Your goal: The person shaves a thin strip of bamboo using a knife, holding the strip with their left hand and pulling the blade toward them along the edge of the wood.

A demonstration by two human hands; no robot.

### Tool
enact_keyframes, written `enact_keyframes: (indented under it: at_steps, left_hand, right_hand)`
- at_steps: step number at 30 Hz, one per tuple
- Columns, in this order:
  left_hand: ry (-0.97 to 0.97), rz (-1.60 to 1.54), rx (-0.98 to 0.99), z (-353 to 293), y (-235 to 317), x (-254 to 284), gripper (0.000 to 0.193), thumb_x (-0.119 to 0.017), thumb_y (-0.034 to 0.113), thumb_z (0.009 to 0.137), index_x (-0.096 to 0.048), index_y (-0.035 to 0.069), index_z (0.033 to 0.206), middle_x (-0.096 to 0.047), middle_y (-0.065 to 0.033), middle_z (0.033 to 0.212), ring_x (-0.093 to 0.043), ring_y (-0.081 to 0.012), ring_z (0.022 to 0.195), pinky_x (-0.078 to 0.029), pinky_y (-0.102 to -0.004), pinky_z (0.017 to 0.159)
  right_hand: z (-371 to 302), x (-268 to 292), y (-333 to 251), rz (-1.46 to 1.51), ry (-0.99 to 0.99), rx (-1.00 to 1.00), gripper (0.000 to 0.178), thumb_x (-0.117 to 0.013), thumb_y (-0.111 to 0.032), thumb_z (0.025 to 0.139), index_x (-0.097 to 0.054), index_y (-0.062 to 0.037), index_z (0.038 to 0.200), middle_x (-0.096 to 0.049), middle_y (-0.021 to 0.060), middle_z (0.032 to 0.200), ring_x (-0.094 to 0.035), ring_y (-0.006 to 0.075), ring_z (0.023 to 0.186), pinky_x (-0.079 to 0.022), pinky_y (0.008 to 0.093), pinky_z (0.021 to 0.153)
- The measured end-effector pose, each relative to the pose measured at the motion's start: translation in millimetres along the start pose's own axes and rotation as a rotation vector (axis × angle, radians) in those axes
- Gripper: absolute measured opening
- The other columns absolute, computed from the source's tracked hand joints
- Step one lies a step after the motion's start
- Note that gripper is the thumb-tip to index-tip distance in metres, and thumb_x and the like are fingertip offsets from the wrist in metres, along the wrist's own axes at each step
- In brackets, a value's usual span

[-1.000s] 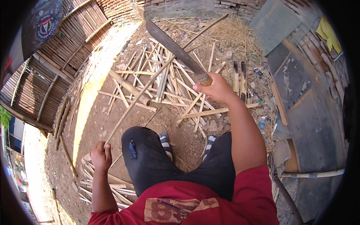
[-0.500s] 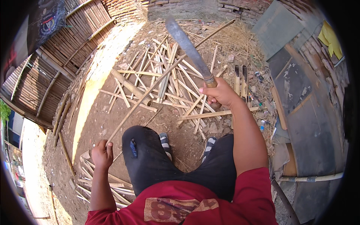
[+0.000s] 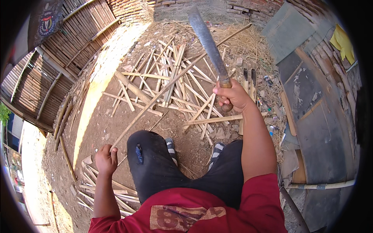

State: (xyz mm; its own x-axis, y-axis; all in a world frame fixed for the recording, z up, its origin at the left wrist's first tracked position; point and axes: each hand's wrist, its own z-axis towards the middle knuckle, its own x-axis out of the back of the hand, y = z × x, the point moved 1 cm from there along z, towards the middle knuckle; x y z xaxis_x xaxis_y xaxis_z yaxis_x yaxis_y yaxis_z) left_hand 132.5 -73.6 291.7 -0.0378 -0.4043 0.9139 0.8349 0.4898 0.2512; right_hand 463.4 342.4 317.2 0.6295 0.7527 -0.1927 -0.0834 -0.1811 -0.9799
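Our right hand (image 3: pixel 233 94) swings its gripped machete (image 3: pixel 208 42) more upright, so it seems clear of the strip (image 3: pixel 155 99) our left hand (image 3: pixel 106 159) pinches.

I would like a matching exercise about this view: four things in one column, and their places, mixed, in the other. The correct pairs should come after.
Things
1. machete
2. long strip
3. yellow sheet
4. thick pole

Places
A. lying on the ground
B. in the left hand
C. in the right hand
D. at the upper right

Pairs: 1-C, 2-B, 3-D, 4-A
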Motion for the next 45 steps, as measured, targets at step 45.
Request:
enact_keyframes:
  at_steps: [45]
  left_hand:
    - [0.037, -0.016, -0.037, 6.5, 14.2, -7.1, 0.034, -0.055, 0.032, 0.102, -0.064, 0.001, 0.091, -0.061, -0.0217, 0.08, -0.059, -0.0462, 0.077, -0.044, -0.0512, 0.072]
  right_hand:
    - [-2.5, -20.1, -2.0, -0.507, 0.127, -0.104, 0.032, -0.079, -0.019, 0.086, -0.059, -0.0027, 0.104, -0.054, 0.0006, 0.065, -0.052, 0.0078, 0.053, -0.041, 0.0272, 0.049]
